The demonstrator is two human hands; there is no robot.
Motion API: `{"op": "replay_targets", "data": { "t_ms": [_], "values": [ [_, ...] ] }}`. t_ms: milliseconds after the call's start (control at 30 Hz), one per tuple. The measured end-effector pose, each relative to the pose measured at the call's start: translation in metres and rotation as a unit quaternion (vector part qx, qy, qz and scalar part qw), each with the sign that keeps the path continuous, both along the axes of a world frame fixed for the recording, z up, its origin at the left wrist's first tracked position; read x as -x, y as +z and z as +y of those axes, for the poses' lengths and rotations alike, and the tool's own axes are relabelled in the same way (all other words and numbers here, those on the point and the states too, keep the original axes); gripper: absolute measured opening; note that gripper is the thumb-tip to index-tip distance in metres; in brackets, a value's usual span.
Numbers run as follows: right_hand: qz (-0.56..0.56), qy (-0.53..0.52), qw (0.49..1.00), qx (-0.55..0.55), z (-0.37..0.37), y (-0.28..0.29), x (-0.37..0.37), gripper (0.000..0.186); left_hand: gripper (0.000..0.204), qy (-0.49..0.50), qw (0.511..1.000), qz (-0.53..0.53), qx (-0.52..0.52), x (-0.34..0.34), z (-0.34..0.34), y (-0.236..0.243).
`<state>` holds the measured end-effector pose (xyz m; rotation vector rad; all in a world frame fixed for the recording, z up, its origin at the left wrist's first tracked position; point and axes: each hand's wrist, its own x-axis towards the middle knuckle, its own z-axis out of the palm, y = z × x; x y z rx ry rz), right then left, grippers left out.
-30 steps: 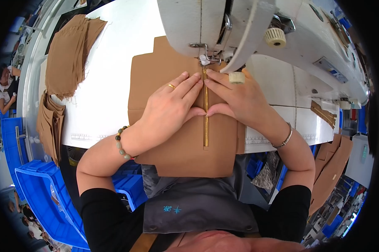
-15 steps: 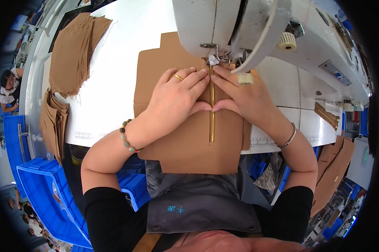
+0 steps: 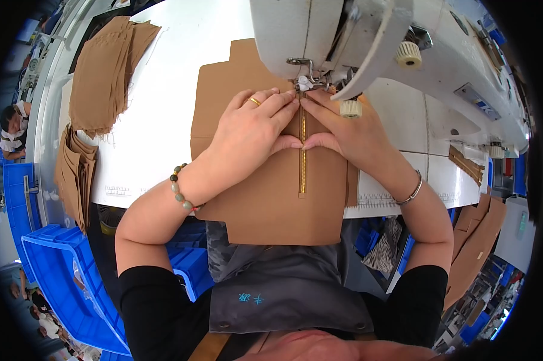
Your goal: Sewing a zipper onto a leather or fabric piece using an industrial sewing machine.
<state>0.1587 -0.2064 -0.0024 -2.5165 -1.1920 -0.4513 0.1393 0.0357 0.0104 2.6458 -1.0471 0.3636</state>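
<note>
A brown fabric panel (image 3: 265,213) lies flat under the white sewing machine (image 3: 446,78), its near end hanging past the table edge. Down its middle runs a gold-toothed zipper (image 3: 303,174), reaching up to the presser foot (image 3: 304,83). My left hand (image 3: 247,129) presses on the panel left of the zipper, fingers stretched toward the foot. On the other side my right hand (image 3: 349,129) lies with its fingers extended, partly hidden behind the machine's curved lever and knob. Both thumbs point inward and meet over the zipper. Neither hand grips anything.
Stacked brown fabric pieces (image 3: 100,78) lie at the table's far left, with more folded pieces (image 3: 76,174) nearer. A blue bin (image 3: 67,283) stands at lower left. Brown panels (image 3: 476,253) hang at right. A ruler strip (image 3: 404,203) runs along the white table's near edge.
The panel and zipper have slid a little away from me, under the presser foot. My thumbs have moved slightly forward with them; both hands still lie on the fabric.
</note>
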Motion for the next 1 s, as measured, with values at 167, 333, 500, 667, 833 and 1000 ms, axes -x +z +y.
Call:
{"op": "replay_targets", "data": {
  "t_ms": [167, 333, 500, 667, 833, 1000],
  "values": [
    [0.002, 0.003, 1.0, 0.001, -0.001, -0.001, 0.0, 0.072, 0.063, -0.004, 1.0, 0.0, 0.0, -0.001, 0.0, -0.001],
    [0.014, -0.008, 1.0, -0.006, 0.0, 0.0, -0.003, 0.071, 0.062, -0.004, 1.0, -0.003, 0.012, -0.003, 0.0, -0.001],
    [-0.094, 0.007, 0.996, -0.006, -0.002, 0.001, -0.001, 0.072, 0.06, -0.001, 1.0, 0.0, 0.009, -0.003, 0.0, 0.0],
    [-0.055, -0.054, 0.997, 0.012, 0.0, 0.002, 0.001, 0.074, 0.059, 0.007, 1.0, 0.0, 0.013, -0.003, 0.001, -0.005],
    [-0.048, -0.051, 0.997, 0.043, -0.005, 0.015, 0.012, 0.061, 0.07, 0.041, 0.999, -0.015, -0.032, 0.029, 0.002, 0.004],
    [0.09, -0.044, 0.992, -0.078, -0.032, 0.026, 0.065, 0.03, 0.096, -0.015, 0.99, 0.114, -0.086, 0.129, -0.005, 0.012]
  ]
}}
